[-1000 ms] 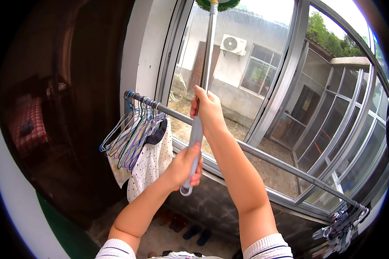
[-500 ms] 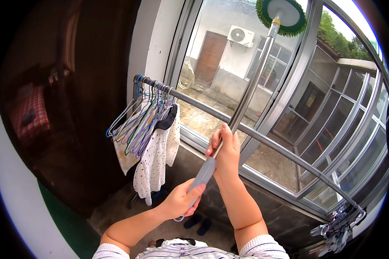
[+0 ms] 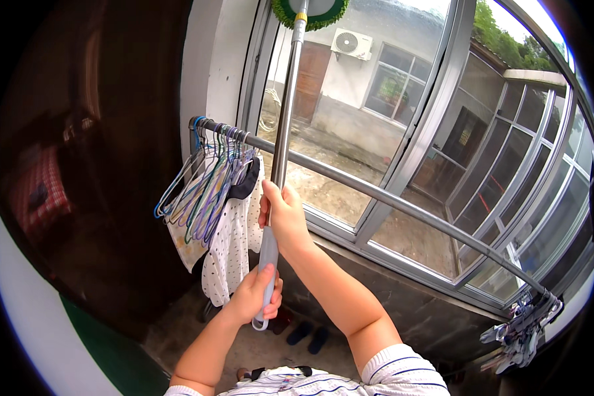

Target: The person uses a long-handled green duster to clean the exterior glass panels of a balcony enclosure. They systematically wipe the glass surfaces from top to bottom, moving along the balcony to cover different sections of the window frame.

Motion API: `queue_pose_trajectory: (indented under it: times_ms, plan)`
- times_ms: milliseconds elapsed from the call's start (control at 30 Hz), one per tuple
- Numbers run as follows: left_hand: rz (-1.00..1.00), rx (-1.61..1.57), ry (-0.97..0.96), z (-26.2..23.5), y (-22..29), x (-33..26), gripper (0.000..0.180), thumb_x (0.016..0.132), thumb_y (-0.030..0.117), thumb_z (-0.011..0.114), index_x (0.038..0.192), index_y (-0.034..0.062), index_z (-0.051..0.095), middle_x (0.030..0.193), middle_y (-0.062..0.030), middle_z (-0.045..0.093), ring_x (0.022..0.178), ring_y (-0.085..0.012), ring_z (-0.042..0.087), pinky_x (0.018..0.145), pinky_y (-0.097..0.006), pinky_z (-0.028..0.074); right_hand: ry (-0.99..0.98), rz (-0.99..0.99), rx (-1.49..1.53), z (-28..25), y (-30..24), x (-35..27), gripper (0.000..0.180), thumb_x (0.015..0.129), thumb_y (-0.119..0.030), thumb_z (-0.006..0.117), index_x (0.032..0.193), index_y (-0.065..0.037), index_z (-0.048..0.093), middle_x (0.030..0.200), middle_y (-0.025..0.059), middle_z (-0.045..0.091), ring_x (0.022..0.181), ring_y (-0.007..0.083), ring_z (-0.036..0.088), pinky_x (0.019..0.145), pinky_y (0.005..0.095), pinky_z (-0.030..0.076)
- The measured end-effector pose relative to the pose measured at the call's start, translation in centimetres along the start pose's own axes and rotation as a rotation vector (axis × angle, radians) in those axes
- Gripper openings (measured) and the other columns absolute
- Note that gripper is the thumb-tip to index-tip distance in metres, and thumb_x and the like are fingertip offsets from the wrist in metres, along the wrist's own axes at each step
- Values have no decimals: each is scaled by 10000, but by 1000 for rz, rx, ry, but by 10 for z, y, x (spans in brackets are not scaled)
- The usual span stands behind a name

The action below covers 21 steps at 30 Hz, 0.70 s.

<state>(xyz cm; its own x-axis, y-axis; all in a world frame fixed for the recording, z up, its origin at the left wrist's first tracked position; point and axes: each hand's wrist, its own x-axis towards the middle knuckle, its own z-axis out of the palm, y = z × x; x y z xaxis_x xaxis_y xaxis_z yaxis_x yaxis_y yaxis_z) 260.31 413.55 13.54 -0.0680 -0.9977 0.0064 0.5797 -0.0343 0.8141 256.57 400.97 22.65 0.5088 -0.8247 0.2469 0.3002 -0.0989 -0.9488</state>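
Observation:
I hold a long-handled mop (image 3: pixel 286 112) in both hands, its metal pole rising almost upright. My left hand (image 3: pixel 255 294) is closed round the grey plastic grip at the pole's lower end, just above its hanging loop. Higher up, my right hand (image 3: pixel 283 212) wraps round the metal pole where it meets the grip. At the top edge of the view is the round green fringed mop head (image 3: pixel 310 24), cut off in part, in front of the window glass (image 3: pixel 369 125). Whether the fringe touches the glass I cannot tell.
A metal clothes rail (image 3: pixel 369 189) crosses in front of the window, behind the pole. Several hangers (image 3: pixel 204 191) and a white spotted garment (image 3: pixel 228 257) hang at its left end, more clips and hangers (image 3: pixel 525 330) at its right. Dark slippers (image 3: pixel 308 335) lie on the floor.
Both hands have moved left with the mop. The pole has swung from leaning right to nearly upright, and the mop head has shifted left and up across the window.

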Motion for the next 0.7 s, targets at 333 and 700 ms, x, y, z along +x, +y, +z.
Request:
queue_pose_trajectory:
  times_ms: [333,700]
  plan:
    - [-3,115,-134,23,-48,3,346,1004,388,390,903,58,397,635,-53,436,423,-110,389,383,-255,349,142,-102,5,-58,-5,-53,303,981,-327,457,787,-101,401,606,19,444,454,122,465,415,253,387]
    - [121,-58,-108,71,-12,59,409,994,471,352,829,97,367,614,-44,394,388,-101,349,357,-243,285,64,-123,-233,-65,-50,20,317,942,-293,519,722,-81,437,572,24,468,429,134,470,415,282,391]
